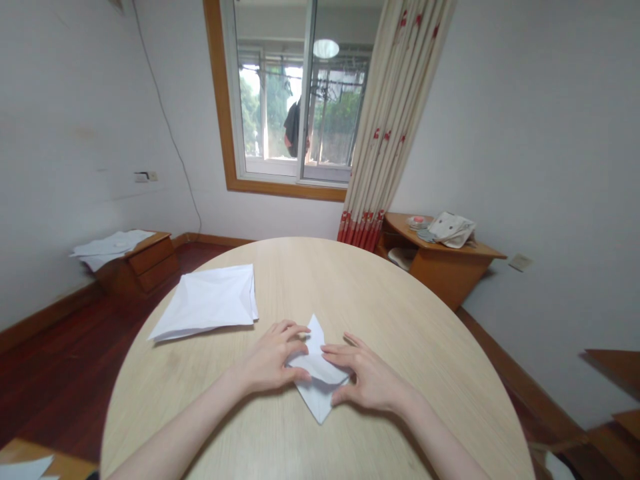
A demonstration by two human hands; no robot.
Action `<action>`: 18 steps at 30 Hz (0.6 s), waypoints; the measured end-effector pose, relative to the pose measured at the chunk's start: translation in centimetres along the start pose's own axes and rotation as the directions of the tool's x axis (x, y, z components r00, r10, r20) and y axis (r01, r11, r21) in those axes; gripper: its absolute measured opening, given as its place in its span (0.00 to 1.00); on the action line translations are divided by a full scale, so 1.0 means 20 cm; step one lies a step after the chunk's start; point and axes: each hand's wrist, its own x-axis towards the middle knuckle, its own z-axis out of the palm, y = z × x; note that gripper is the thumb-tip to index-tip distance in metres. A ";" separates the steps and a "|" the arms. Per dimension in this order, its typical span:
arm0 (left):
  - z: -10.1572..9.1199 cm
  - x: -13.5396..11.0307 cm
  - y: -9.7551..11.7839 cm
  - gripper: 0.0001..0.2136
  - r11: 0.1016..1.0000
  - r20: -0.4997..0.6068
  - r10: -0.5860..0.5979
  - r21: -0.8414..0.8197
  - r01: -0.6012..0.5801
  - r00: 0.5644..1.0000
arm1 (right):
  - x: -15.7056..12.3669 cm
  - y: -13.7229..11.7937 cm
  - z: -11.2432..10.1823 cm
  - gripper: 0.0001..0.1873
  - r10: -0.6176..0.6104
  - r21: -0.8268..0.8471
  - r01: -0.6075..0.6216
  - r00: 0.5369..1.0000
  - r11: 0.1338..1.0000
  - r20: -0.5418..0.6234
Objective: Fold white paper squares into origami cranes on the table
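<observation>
A folded piece of white paper (319,367) lies on the round table, with a narrow point at its far end and another at its near end. Across its middle a raised flap casts a shadow on the lower part. My left hand (275,357) holds the left side, its fingers bent over the upper part and its thumb at the flap's edge. On the right side, my right hand (367,377) has fingertips on the flap and its thumb by the lower edge. The fingers hide parts of both side corners.
A stack of white paper sheets (210,300) lies on the table (425,347) at the left. Beyond it stands a low drawer cabinet (155,260) topped with papers. A wooden corner desk (450,263) carrying a cloth bag (453,229) stands behind on the right, beside the curtain (390,127).
</observation>
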 end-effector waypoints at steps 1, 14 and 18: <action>0.00 0.00 0.00 0.17 1.000 0.001 0.000 0.007 0.000 1.000 | 0.00 0.00 0.00 0.33 -0.002 -0.003 0.002 1.000 1.000 -0.008; 0.08 0.01 0.04 0.39 0.979 -0.162 0.069 0.199 -0.036 0.984 | 0.00 0.01 0.02 0.16 -0.018 -0.020 0.016 0.998 1.000 -0.056; 0.12 0.01 0.04 0.43 0.975 -0.189 0.074 0.220 -0.031 0.979 | 0.00 0.00 0.02 0.16 -0.010 -0.021 0.009 0.998 1.000 -0.060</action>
